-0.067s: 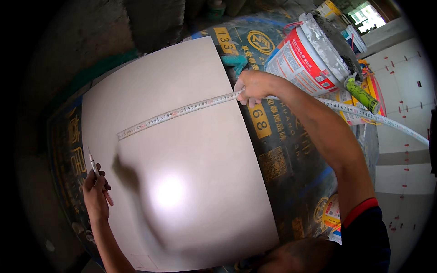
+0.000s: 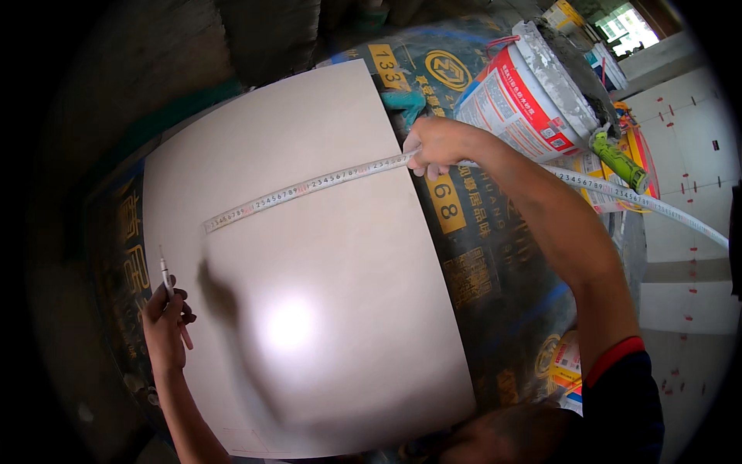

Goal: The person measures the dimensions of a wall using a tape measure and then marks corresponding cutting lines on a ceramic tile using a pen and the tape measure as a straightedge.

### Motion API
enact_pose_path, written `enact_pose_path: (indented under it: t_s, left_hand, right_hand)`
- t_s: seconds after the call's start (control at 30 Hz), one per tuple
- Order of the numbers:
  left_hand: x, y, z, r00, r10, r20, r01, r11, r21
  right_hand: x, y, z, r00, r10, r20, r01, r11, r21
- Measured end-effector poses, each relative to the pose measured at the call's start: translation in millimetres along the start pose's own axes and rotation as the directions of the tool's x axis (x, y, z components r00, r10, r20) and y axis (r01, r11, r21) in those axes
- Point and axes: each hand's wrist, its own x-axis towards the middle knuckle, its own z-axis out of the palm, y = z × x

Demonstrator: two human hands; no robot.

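A large pale tile or board (image 2: 348,309) lies flat before me, with a bright light spot and the dark shadow of a hand on it. Across its upper part runs a white tape measure (image 2: 309,186), its end resting on the surface. My right hand (image 2: 433,147) pinches the tape at the right edge; past my forearm the tape goes on to the far right, where its case is not visible. Near the left edge, my left hand (image 2: 166,325) is closed around a slim white pen (image 2: 165,274), point upward, with a reddish end below the fingers.
Dark printed sheeting (image 2: 479,271) lies under the tile. A cement-smeared white and red bucket (image 2: 525,100) stands at upper right, with a green-handled tool (image 2: 617,158) beside it. A yellow container (image 2: 568,359) sits near my right upper arm. White wall or floor tiles (image 2: 680,216) show red spacers.
My left hand has shifted slightly right, and the pen stands a little more upright. The whole view has moved a touch; my right hand keeps its hold on the tape measure.
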Motion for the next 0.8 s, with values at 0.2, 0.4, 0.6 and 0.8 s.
enact_pose_path:
  t_s: [0.2, 0.4, 0.6, 0.8]
  left_hand:
    - [4.3, -4.6, -6.4, 1.0, -0.004, 0.031, -0.002, 0.982, 0.191]
    - [18.8, 10.9, 16.7, 0.994, 0.006, 0.109, -0.031, 0.973, 0.23]
    - [28.2, 29.2, 25.9, 0.994, -0.034, 0.102, 0.005, 0.961, 0.276]
    - [28.7, 42.0, 37.9, 0.985, -0.117, 0.127, 0.062, 0.926, 0.372]
  right_hand:
    - [6.3, -5.1, 2.1, 0.998, -0.049, -0.025, 0.049, 0.999, -0.013]
    - [0.4, 11.7, 1.4, 0.997, -0.079, -0.025, 0.078, 0.997, -0.02]
    - [-1.8, -6.5, 4.0, 0.994, -0.089, -0.063, 0.087, 0.996, -0.031]
    - [-2.0, -5.1, 4.4, 0.993, -0.096, -0.068, 0.094, 0.995, -0.023]
